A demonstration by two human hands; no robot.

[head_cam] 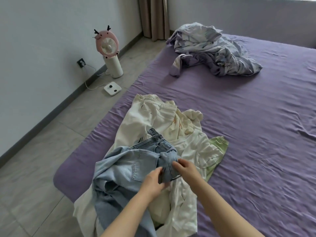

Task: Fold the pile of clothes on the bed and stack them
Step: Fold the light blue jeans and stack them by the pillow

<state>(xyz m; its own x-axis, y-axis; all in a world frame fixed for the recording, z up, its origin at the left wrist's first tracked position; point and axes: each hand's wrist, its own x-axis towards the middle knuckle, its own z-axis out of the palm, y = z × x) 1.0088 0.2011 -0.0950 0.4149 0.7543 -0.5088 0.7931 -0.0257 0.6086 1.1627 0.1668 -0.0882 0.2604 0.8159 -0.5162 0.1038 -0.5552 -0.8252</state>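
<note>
Lower centre of the frame: we are pinching the jeans [136, 161] with left hand [153, 183] and right hand [183, 169] atop the pale clothes [153, 117], risking dragging those underneath askew.

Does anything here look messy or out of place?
Yes. A crumpled quilt lies bunched at the far end of the bed, and the clothes pile hangs partly over the near edge. Both hands grip rumpled jeans. Nothing looks damaged.
</note>
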